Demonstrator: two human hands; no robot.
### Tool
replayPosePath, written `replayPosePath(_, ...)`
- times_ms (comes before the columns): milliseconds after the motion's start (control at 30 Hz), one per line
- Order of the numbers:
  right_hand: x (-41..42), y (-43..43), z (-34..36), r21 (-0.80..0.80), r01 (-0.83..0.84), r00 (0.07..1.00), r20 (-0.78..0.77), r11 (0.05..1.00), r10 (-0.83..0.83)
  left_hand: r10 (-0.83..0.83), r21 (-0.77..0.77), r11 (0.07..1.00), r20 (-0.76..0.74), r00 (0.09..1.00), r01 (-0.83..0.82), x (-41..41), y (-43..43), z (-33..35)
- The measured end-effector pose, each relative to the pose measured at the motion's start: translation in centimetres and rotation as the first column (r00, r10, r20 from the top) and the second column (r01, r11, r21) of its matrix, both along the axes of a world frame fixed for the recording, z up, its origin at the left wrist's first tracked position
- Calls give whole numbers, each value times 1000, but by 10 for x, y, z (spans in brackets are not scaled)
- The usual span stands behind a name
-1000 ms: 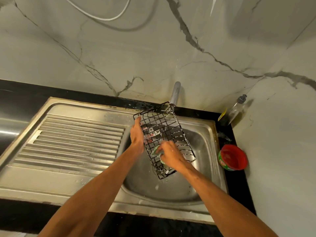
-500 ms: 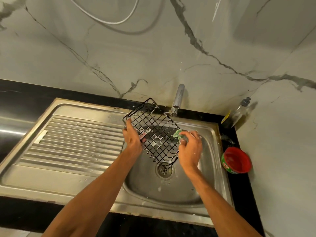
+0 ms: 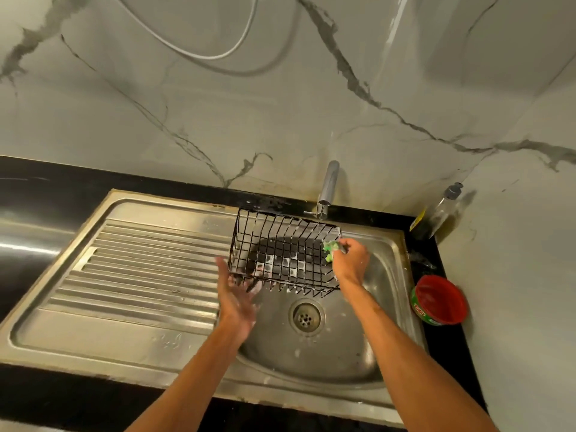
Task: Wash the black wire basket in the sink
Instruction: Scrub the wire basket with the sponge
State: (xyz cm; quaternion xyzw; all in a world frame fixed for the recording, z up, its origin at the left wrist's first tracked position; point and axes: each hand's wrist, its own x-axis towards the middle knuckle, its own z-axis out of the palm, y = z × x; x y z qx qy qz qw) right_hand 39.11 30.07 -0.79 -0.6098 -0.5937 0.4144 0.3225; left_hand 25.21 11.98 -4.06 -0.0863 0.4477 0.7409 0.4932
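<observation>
While suds cling to its lower wires, the black wire basket (image 3: 280, 244) hangs tilted above the sink (image 3: 311, 353) bowl; scrubbing appears under way, with rinsing judged outstanding. The left hand (image 3: 238, 294) cradles its near-left corner on spread fingers, and the right hand (image 3: 350, 260) pinches a green scrub pad (image 3: 330, 249) against its right end. Left fingertips behind the mesh are indistinct

Glossy white marble walls (image 3: 218, 120) with grey veins meet in a corner on my right; a white cable (image 3: 205, 57) loops above my black bench (image 3: 46, 182).
</observation>
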Motion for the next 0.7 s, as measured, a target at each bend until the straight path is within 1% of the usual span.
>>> replayPosePath(100, 6, 15, 8, 34, -47, 999, -10, 998, 47, -128, 60, 990, 59, 990, 124, -23, -25, -12)
replayPosePath(133, 9, 18, 10, 36, -68, 998, -16, 997, 68, -186, 57, 981, 37, 982, 184, -30, -29, -12)
replayPosePath(200, 13, 24, 13, 40, -122, 992, -40, 992, 123, -334, -15, 943, -88, 939, 334, -43, -25, -7)
replayPosePath(267, 16, 27, 17, 43, -176, 983, -45, 983, 178, -482, -114, 876, -205, 852, 469, -50, -16, 7)
replayPosePath(300, 17, 28, 19, 45, -195, 979, -53, 980, 198, -533, -165, 846, -249, 808, 507, -53, -10, 15)
replayPosePath(367, 22, 30, 20, 48, -237, 970, -51, 970, 239, -597, -272, 801, -296, 745, 534, -56, -1, 29)
replayPosePath(433, 25, 33, 20, 72, -263, 965, -3, 962, 264, -623, -338, 777, -295, 725, 530, -53, 5, 35)
replayPosePath(500, 28, 33, 18, 148, -248, 966, 114, 957, 232, -590, -340, 801, -308, 746, 493, -44, 11, 33)
replayPosePath(533, 28, 31, 17, 236, -235, 955, 235, 943, 179, -569, -337, 815, -315, 760, 471, -37, 14, 33)
replayPosePath(567, 27, 27, 16, 338, -240, 920, 378, 910, 103, -547, -335, 829, -313, 776, 448, -30, 18, 32)
replayPosePath(600, 25, 21, 14, 428, -276, 869, 494, 861, 33, -532, -328, 838, -309, 789, 437, -22, 21, 30)
replayPosePath(633, 23, 13, 13, 492, -339, 821, 571, 802, -3, -525, -319, 843, -307, 794, 434, -16, 23, 29)
replayPosePath(667, 21, 7, 11, 519, -424, 776, 631, 742, 2, -529, -314, 841, -311, 790, 440, -10, 26, 27)
replayPosePath(700, 19, 0, 7, 510, -511, 726, 687, 692, 30, -539, -316, 836, -314, 781, 449, -4, 29, 28)
